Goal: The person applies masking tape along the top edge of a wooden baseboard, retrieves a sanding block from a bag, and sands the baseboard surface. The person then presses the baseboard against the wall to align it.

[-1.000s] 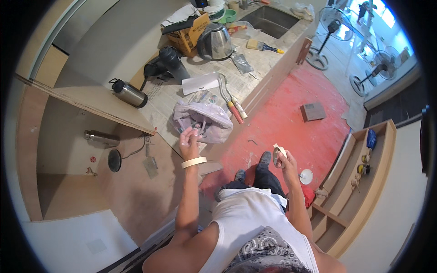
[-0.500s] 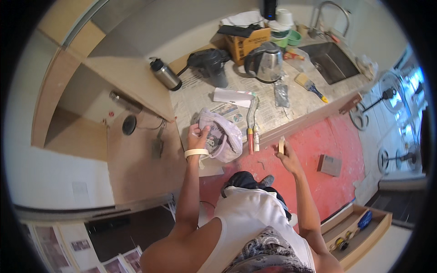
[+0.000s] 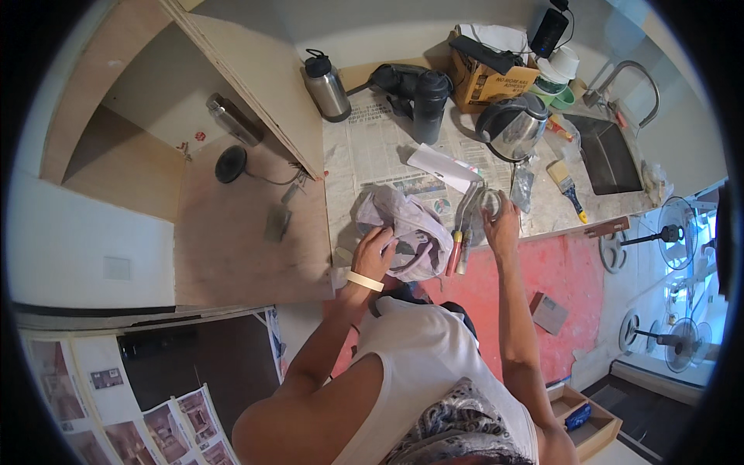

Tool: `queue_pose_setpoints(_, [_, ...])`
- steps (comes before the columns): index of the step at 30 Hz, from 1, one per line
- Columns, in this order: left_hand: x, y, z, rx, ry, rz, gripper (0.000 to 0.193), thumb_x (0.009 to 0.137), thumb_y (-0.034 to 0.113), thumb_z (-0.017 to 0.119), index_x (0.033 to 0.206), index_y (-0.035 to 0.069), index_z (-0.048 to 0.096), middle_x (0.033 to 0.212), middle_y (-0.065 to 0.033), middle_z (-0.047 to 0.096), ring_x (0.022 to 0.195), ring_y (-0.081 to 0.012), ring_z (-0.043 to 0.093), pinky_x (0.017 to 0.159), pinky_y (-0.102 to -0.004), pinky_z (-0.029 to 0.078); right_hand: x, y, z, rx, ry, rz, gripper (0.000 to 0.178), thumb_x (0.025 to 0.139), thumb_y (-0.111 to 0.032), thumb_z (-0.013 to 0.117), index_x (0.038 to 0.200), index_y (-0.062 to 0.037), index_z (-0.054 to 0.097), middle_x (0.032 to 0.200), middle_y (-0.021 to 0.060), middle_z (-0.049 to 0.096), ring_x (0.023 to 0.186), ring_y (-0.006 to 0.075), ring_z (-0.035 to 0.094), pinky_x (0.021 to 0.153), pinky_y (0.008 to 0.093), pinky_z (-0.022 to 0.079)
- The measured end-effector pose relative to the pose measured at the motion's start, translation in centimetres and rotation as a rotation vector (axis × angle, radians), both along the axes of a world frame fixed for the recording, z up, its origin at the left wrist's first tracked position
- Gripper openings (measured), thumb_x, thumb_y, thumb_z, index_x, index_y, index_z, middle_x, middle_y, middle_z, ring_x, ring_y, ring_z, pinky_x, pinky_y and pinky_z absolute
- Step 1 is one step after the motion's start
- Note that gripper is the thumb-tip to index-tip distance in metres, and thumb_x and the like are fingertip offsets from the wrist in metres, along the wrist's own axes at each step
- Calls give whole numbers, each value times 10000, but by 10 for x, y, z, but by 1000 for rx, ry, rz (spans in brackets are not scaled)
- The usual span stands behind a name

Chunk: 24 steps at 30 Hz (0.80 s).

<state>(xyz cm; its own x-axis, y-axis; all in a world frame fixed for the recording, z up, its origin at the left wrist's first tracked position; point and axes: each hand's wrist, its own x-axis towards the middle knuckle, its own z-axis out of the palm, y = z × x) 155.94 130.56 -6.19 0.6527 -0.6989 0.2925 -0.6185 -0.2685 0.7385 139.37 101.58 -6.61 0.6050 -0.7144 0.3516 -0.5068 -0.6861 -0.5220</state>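
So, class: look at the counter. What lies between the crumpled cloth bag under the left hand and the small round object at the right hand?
In the head view, between the bag and the round object, two long-handled tools with red and yellow grips lie on the newspaper.

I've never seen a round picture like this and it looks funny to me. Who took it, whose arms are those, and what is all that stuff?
A person wears a camera on the head, looking down, so you see their own arms coming up from the bottom. The wide lens bends everything into a circle.

The left hand rests on a crumpled pale cloth on the worktop, which is partly covered in newspaper. The right hand reaches to a small round clear thing; I cannot tell what it is.

Also there: a shiny kettle, a metal bottle, a cardboard box, a paintbrush and a sink. The floor below is red.
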Motion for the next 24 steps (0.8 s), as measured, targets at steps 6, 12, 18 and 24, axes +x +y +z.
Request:
queue_pose_setpoints(6, [34, -7, -1, -1, 118, 41, 301, 981, 189, 637, 1194, -22, 657, 1174, -188, 688, 1073, -302, 656, 970, -417, 498, 27, 101, 43, 456, -103, 348, 522, 951, -413, 657, 1297, -23, 648, 1189, 232, 690, 1093, 368, 663, 991, 460, 500])
queue_pose_setpoints(12, [129, -46, 14, -96, 439, -76, 349, 971, 135, 538, 1264, -47, 592, 1059, -152, 672, 952, -259, 653, 838, -320, 530, 65, 123, 37, 425, -252, 247, 376, 920, -370, 655, 1043, -16, 686, 1005, 213, 680, 997, 411, 633, 893, 481, 505])
queue_pose_setpoints(18, [110, -64, 72, -55, 301, -355, 334, 917, 95, 520, 1195, -67, 610, 1026, -138, 657, 914, -233, 623, 808, -337, 506, 73, 112, 82, 331, -648, -2, 368, 933, -367, 603, 900, -7, 671, 900, 228, 669, 911, 422, 640, 798, 519, 491])
queue_pose_setpoints(24, [57, -79, 108, -76, 135, -483, 293, 898, 77, 557, 1122, -91, 641, 1034, -176, 676, 950, -276, 637, 897, -393, 501, 132, 37, 98, 502, -33, 456, 401, 888, -347, 640, 1018, 20, 735, 993, 214, 727, 939, 385, 678, 833, 475, 514])
